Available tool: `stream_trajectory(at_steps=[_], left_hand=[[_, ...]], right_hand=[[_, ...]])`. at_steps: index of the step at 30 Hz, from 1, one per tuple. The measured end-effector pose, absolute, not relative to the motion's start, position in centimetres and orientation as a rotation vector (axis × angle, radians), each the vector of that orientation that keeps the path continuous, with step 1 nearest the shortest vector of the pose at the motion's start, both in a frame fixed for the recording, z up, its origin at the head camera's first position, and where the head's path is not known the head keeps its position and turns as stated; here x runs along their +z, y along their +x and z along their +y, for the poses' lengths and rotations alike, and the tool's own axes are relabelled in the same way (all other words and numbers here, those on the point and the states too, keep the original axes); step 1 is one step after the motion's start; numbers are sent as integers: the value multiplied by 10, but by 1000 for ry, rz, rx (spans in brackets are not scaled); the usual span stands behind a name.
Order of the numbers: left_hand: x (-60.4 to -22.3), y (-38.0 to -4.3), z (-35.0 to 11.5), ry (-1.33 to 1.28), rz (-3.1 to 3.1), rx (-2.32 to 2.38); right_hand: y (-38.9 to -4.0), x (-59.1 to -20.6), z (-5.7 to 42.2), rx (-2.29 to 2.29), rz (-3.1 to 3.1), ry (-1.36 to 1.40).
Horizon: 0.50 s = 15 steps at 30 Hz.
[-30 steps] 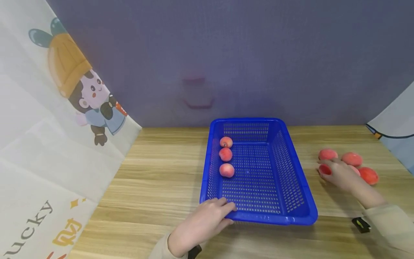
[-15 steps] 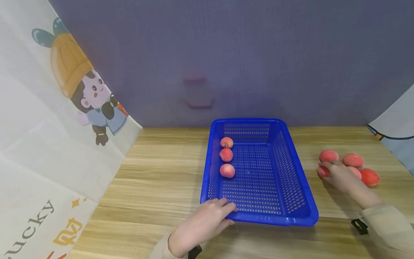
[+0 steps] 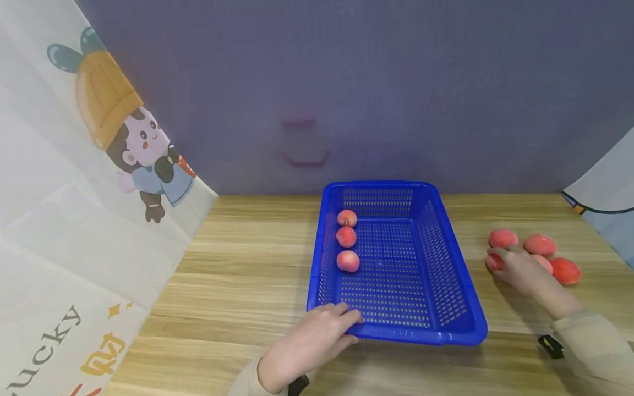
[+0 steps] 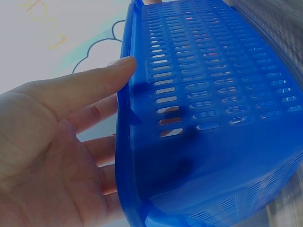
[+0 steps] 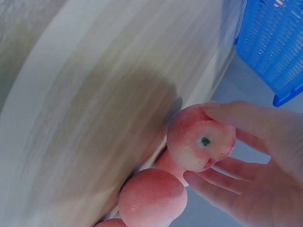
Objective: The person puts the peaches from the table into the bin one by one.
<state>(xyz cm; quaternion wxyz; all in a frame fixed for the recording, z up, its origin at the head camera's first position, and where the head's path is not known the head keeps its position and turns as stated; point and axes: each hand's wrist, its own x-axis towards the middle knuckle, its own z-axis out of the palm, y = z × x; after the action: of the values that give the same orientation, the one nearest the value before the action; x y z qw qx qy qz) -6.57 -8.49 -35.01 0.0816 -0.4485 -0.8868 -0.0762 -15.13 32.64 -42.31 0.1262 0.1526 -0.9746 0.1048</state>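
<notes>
A blue plastic basket (image 3: 396, 333) stands in the middle of the table, with three peaches (image 3: 348, 261) in a row along its left inner side. My left hand (image 3: 314, 335) grips the basket's near rim at the left corner. In the left wrist view its thumb (image 4: 124, 68) lies on the outer side of the rim and the other fingers reach behind it. To the right of the basket, my right hand (image 3: 525, 270) holds a peach (image 5: 201, 138) between thumb and fingers, low over the table. Several more peaches (image 3: 566, 270) lie around this hand, one partly hidden by it.
The wood-grain table (image 3: 238, 264) runs back to a dark grey-blue upright panel (image 3: 396, 99). A white sheet with a cartoon figure (image 3: 143, 143) borders the left side. A small black object (image 3: 551, 346) shows beside the right sleeve.
My right hand's fingers have come round the near-left peach, with the hand drawn slightly in. My left hand and the basket keep their places; the head view shifts slightly.
</notes>
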Motion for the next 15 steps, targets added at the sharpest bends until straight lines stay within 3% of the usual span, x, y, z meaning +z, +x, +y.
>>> stream_trajectory(at_steps=[15], left_hand=[[-349,-66,-85,-1339,-2662,-228]], right_hand=[[-150,-409,324,279,-2779,459]])
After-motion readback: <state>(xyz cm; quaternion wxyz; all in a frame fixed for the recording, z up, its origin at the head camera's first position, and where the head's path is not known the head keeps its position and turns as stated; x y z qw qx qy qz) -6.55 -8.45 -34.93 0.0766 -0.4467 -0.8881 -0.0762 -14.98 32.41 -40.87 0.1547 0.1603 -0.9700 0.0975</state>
